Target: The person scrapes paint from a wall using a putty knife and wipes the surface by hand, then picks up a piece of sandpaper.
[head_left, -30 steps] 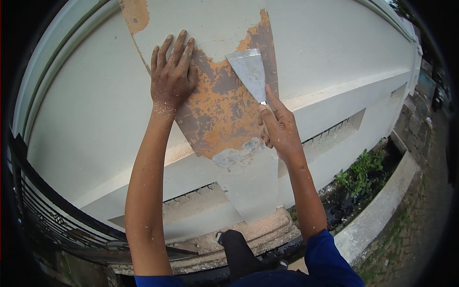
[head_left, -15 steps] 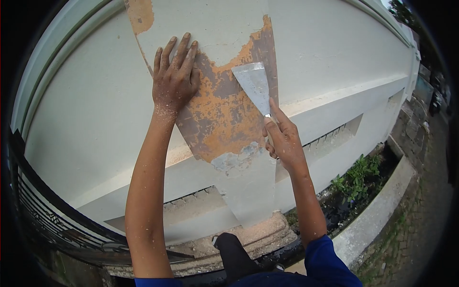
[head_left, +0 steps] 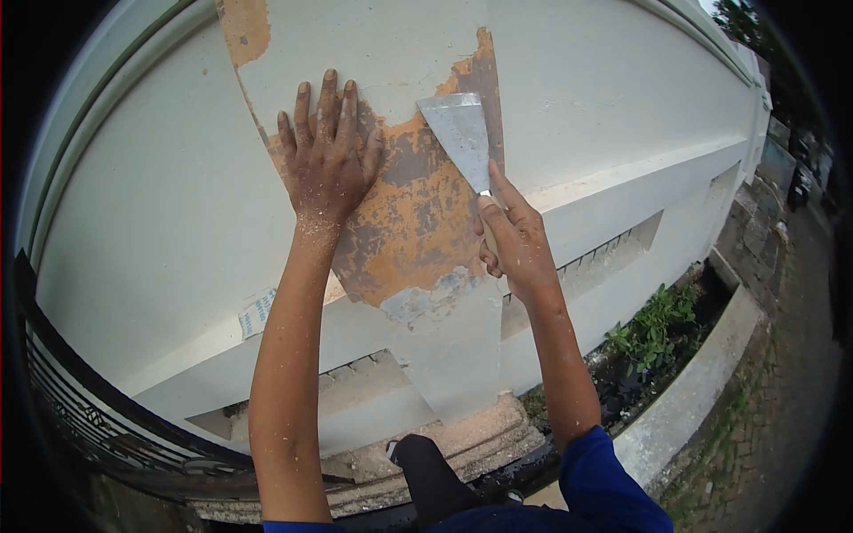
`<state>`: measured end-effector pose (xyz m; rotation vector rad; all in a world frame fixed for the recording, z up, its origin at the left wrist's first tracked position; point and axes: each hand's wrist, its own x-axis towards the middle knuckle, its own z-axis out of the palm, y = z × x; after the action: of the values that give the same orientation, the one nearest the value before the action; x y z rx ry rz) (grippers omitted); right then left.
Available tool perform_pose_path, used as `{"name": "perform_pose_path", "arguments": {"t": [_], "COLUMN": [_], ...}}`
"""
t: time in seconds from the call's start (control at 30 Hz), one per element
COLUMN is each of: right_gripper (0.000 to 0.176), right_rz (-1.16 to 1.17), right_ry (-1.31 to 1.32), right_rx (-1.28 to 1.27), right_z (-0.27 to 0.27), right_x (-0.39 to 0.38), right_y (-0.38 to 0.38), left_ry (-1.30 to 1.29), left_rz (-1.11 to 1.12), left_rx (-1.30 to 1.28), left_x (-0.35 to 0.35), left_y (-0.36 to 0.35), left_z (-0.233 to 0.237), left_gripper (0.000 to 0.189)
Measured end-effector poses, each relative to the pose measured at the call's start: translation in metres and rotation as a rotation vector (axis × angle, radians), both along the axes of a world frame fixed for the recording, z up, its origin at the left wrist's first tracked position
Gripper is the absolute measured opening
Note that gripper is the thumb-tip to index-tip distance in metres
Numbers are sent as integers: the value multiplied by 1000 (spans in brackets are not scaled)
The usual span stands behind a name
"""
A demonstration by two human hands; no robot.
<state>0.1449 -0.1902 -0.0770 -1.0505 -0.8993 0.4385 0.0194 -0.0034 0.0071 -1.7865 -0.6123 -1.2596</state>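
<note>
My left hand (head_left: 330, 166) lies against the column with its fingers spread, over the border of white paint and bare patch. It holds nothing. In my right hand (head_left: 517, 240) is a putty knife (head_left: 460, 133), gripped by its pale handle with the index finger stretched along it. The wide metal blade points up and left, its edge at the lower margin of the white paint. Between the hands the stripped patch (head_left: 404, 218) shows orange and grey-brown. Dust and paint flecks cover my left wrist.
White wall panels (head_left: 613, 89) flank the column, with a ledge and slotted openings lower down. A black metal railing (head_left: 107, 400) curves at the left. Green plants (head_left: 657, 329) grow in a trough at right. A printed packet (head_left: 257, 314) rests on the left ledge.
The putty knife blade has moved up and slightly left to the paint's edge. My left hand's fingers have spread wider. The view has shifted a little, and the packet now shows.
</note>
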Motion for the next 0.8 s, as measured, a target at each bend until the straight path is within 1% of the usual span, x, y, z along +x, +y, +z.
{"name": "perform_pose_path", "arguments": {"t": [0.1,0.3,0.4,0.6,0.7,0.8], "right_gripper": [52,52,53,53,53,53], "right_rz": [-16,-40,-69,-54,-48,-73], "right_ry": [-6,-43,-91,-82,-114,-101], "right_rx": [-69,-40,-115,-81,-87,-61], "right_z": [-12,6,-2,3,-4,-2], "right_x": [4,3,8,11,14,10], "right_y": [-11,-10,-20,-14,-21,-8], "left_ry": [2,2,-2,-2,1,-6], "left_rz": [-7,8,-1,0,-6,-8], "left_rx": [3,10,12,14,8,2], "left_x": [-1,-1,-1,-1,-1,-1], "left_y": [1,1,2,3,2,1], "left_z": [-2,-1,-3,-1,-2,-1], "left_gripper": [58,58,58,57,57,58]}}
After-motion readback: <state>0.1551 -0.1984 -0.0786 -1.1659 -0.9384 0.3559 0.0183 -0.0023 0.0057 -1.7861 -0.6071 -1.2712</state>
